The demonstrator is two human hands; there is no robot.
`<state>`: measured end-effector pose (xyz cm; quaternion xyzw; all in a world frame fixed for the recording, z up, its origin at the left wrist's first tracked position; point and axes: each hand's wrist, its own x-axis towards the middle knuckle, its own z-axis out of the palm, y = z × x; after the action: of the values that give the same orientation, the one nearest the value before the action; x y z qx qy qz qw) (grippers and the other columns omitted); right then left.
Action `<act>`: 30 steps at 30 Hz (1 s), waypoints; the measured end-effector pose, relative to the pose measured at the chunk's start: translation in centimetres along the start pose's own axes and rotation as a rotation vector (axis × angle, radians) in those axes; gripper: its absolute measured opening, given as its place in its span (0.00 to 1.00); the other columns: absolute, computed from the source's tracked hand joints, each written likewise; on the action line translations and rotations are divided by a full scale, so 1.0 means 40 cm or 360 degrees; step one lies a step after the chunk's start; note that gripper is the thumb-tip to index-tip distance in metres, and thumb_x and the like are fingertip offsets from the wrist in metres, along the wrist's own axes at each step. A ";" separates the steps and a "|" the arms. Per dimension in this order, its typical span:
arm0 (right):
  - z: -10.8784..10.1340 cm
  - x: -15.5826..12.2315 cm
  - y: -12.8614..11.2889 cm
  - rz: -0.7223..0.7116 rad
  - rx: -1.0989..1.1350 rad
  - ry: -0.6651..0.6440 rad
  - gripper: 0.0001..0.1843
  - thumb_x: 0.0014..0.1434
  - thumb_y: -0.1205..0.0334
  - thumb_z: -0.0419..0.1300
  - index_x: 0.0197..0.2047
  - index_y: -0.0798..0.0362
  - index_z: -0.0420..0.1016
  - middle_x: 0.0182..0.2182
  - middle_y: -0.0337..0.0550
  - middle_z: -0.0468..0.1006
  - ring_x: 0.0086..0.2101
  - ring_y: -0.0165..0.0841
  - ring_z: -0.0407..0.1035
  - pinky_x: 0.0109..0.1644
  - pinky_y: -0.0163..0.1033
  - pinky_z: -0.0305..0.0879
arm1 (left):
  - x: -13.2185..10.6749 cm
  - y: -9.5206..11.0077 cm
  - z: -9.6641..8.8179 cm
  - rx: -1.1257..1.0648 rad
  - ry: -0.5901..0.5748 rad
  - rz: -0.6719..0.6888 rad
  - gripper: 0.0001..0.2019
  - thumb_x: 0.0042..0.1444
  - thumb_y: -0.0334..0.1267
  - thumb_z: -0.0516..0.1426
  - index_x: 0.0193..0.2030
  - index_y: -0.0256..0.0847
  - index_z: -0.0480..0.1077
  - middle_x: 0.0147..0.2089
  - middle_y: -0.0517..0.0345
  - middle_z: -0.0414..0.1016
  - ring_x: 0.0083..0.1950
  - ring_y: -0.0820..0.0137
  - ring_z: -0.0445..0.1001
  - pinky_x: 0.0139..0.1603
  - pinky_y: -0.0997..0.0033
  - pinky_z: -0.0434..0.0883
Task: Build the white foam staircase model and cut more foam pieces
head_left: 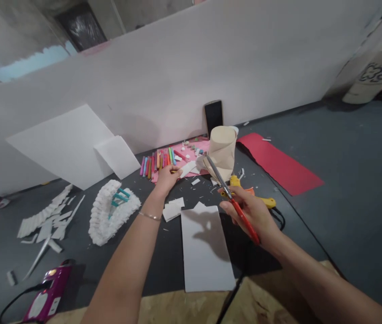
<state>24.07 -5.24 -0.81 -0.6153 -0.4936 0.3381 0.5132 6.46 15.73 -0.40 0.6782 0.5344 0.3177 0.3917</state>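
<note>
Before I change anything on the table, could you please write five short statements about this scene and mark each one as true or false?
1. The right hand holds a red-handled tool. True.
2. The left hand is resting on the red sheet. False: its fingertips are at a white strip, and the red sheet lies on the right side of the picture.
3. The dark phone stands behind the beige cylinder. True.
4. The fluffy white piece with teal sticks lies to the right of both hands. False: the fluffy white piece is to the left of the left forearm.
5. The magenta device is in the lower left of the picture. True.
</note>
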 end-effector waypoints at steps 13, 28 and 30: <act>-0.002 -0.016 -0.022 0.0025 0.0074 -0.0006 0.23 0.53 0.45 0.65 0.46 0.52 0.73 0.19 0.33 0.68 0.17 0.29 0.62 0.22 0.35 0.61 | -0.054 0.012 0.029 0.0309 0.0026 0.0230 0.06 0.50 0.30 0.60 0.28 0.40 0.66 0.32 0.59 0.73 0.35 0.68 0.71 0.42 0.68 0.67; 0.001 -0.008 0.028 -0.0084 0.0277 -0.0301 0.23 0.56 0.50 0.65 0.52 0.46 0.67 0.37 0.44 0.76 0.35 0.39 0.73 0.39 0.44 0.72 | -0.380 0.064 -0.007 -0.0690 -0.0468 -0.0074 0.14 0.44 0.43 0.67 0.33 0.37 0.72 0.28 0.62 0.71 0.28 0.76 0.68 0.31 0.74 0.67; 0.008 -0.013 0.031 -0.0113 0.0213 -0.0264 0.21 0.56 0.51 0.65 0.50 0.47 0.67 0.36 0.44 0.76 0.34 0.39 0.73 0.38 0.44 0.72 | -0.378 0.053 0.009 -0.0767 -0.0404 -0.0061 0.15 0.43 0.43 0.68 0.35 0.37 0.74 0.29 0.61 0.73 0.28 0.76 0.68 0.30 0.75 0.67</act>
<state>23.97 -5.63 -2.13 -0.5316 -0.5323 0.4018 0.5222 4.34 0.69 1.08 0.5896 0.4027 0.3409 0.6116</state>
